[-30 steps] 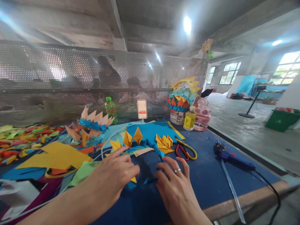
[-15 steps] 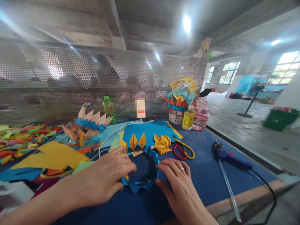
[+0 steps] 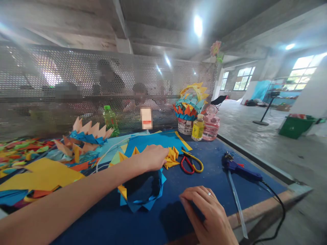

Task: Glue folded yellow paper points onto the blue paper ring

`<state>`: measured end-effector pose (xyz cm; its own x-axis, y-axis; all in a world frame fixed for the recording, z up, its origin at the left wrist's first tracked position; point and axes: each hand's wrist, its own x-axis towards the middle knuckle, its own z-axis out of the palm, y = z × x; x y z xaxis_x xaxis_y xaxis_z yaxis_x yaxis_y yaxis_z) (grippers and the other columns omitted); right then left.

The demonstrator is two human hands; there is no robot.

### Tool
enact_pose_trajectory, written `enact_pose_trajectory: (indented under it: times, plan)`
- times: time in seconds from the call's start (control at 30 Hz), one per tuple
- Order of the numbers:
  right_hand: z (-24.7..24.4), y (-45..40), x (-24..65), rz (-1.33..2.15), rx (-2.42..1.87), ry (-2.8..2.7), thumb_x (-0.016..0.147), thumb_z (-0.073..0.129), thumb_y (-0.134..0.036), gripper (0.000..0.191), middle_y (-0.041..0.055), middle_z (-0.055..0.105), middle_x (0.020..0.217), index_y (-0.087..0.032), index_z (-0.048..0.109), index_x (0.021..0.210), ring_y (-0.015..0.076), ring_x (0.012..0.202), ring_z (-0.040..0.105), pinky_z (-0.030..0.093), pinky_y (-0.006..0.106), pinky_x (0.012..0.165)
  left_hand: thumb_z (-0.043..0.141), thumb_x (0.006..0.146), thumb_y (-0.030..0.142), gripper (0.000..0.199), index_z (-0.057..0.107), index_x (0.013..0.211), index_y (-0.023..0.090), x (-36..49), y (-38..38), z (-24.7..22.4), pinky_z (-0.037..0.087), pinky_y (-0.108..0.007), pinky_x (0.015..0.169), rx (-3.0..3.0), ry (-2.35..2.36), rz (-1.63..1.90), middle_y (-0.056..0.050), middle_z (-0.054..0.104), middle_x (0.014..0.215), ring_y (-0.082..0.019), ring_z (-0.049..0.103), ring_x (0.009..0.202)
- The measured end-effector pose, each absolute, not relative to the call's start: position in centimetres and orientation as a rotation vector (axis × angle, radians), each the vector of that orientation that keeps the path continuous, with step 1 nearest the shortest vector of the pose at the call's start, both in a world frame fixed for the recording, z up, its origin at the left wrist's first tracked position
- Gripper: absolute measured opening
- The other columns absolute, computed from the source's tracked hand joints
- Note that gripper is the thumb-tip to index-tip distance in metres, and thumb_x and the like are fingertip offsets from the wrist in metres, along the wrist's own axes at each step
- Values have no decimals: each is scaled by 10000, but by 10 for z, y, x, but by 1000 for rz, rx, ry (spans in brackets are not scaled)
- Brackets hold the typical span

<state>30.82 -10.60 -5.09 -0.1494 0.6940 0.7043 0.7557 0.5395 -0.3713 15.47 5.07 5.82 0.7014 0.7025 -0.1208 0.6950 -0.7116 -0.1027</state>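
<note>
A ring of folded blue paper points (image 3: 143, 206) lies on the blue tabletop, with a yellow folded piece (image 3: 122, 192) on its left side. Above its far rim stretches my left hand (image 3: 154, 157), its fingers closed at the pile of yellow folded paper pieces (image 3: 172, 158); the fingertips are partly hidden. My right hand (image 3: 204, 211), wearing a ring, rests by the table's front edge, right of the paper ring. It holds nothing and its fingers are loosely bent. More yellow folded pieces stand behind my left forearm, which partly covers them.
Scissors (image 3: 191, 163) with red and yellow handles lie right of the pile. Further right is a blue glue gun (image 3: 242, 170) with a glue stick and cord. Bottles (image 3: 198, 129) and a decorated basket (image 3: 187, 126) stand at the back. Paper sheets (image 3: 41, 175) and scraps cover the left.
My left hand has left the blue paper ring and reached forward and right to the yellow pieces. My right hand has let go of the ring and drawn back. The view has shifted slightly.
</note>
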Motion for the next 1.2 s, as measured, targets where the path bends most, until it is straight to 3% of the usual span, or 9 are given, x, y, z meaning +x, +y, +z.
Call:
enact_pose_trajectory:
  times: [0.17, 0.3, 0.43, 0.57, 0.8, 1.03, 1.2]
  plan:
    - [-53, -114, 327, -127, -1229, -1850, 942, 565, -133, 121, -2, 711, 902, -241, 602, 981, 141, 816, 673, 482, 267, 766, 617, 952, 344, 264, 637, 1137, 157, 175, 62, 51, 560, -417, 844, -2834, -1226, 402, -70, 681, 1097, -208, 670, 950]
    - [-55, -113, 327, -89, -1241, -1841, 942, 553, -124, 129, -5, 712, 890, -241, 605, 954, 142, 808, 673, 484, 270, 751, 627, 945, 342, 236, 646, 1092, 159, 176, 66, 46, 556, -410, 844, -2906, -1218, 398, -64, 670, 1097, -203, 657, 958]
    - [-56, -108, 320, -69, -1250, -1828, 946, 542, -122, 139, -9, 703, 897, -247, 601, 962, 144, 807, 661, 481, 277, 743, 617, 883, 187, 134, 656, 1004, 141, 167, 66, 51, 514, -376, 768, -3020, -1230, 272, -79, 688, 978, -230, 644, 901]
    - [-58, -97, 313, -218, -1297, -1725, 958, 527, -134, 187, 37, 686, 1048, -242, 609, 1087, 179, 960, 643, 484, 323, 840, 596, 778, 144, 190, 651, 960, 148, 150, 57, 70, 468, -309, 720, -3183, -1246, 83, -84, 712, 951, -231, 649, 871]
    - [-48, -76, 293, -475, -1258, -1658, 963, 518, -91, 421, 99, 632, 1290, -181, 527, 1375, 212, 1151, 565, 454, 380, 988, 582, 801, 253, 166, 647, 936, 183, 105, 23, 89, 491, -240, 735, -3501, -1244, -87, -11, 708, 904, -164, 659, 837]
    - [-38, -73, 273, -473, -1176, -1699, 948, 537, -74, 324, 48, 728, 1136, -187, 638, 1235, 212, 1043, 590, 467, 367, 917, 607, 796, 220, 81, 623, 873, 202, 82, 5, 80, 480, -240, 781, -3750, -1337, -281, 27, 673, 865, -146, 630, 837]
    - [-35, -75, 267, -287, -1188, -1713, 956, 503, -73, 282, 44, 727, 1024, -189, 644, 1171, 204, 973, 603, 456, 353, 887, 604, 877, 438, 245, 620, 914, 197, 77, 5, 80, 462, -236, 720, -3849, -1505, -436, 19, 654, 846, -138, 593, 787]
